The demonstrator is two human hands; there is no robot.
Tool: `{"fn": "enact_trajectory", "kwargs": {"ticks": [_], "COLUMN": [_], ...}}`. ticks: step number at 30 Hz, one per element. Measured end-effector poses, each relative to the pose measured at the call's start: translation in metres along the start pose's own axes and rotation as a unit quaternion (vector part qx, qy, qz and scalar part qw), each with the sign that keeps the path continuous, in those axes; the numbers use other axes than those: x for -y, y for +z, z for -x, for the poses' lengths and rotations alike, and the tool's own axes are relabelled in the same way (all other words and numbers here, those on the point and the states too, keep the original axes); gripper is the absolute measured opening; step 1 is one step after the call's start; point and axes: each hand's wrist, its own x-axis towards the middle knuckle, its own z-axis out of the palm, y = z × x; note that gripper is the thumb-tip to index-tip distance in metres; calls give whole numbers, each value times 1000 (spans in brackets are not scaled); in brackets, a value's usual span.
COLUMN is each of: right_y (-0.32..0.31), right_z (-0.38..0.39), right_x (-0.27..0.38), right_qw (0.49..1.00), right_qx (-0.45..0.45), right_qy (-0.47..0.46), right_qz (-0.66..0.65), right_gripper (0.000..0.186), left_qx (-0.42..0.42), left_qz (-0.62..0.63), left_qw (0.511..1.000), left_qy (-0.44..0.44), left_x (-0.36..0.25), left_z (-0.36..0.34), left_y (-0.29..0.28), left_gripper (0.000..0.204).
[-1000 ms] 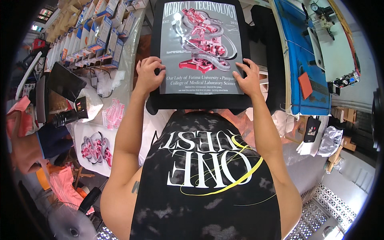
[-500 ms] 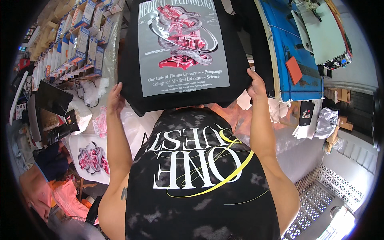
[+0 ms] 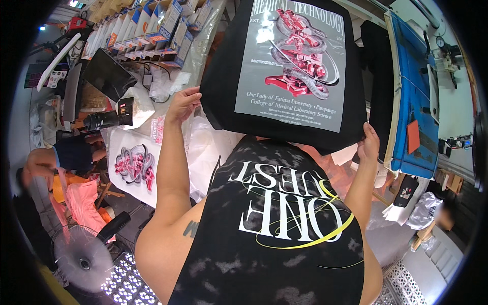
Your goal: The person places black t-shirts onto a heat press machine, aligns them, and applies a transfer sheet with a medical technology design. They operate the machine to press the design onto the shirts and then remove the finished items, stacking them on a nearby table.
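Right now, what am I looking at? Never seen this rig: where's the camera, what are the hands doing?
No machine here: these are a person's bare hands, seen from a camera worn on the head and looking down. Its wide lens bends straight edges. The left hand and right hand are at opposite side edges of a black cloth; how firmly they grip is hard to tell. The cloth bears a gray and red print. To the left, boxes and a white sheet with a red design; to the right, a blue surface.
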Motion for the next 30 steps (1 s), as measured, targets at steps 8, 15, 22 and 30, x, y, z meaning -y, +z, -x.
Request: {"fn": "enact_trajectory", "kwargs": {"ticks": [8, 15, 22, 30], "right_y": [-1, 88, 100, 99], "right_z": [-5, 40, 47, 46], "right_x": [-6, -10, -33, -34], "right_qw": [997, 712, 713, 699], "right_qx": [-44, -54, -28, -28], "right_qy": [-20, -444, -473, -492], "right_qz": [67, 542, 516, 518], "right_gripper": [22, 24, 29, 30], "left_qx": [-43, -102, -89, -84], "left_qz": [-92, -449, -498, -481], "left_qw": [994, 807, 754, 763], "left_qy": [31, 370, 419, 423], "left_x": [-2, 10, 25, 29], "left_z": [-1, 17, 17, 12], "left_y": [18, 132, 143, 139], "left_gripper": [35, 24, 29, 29]}}
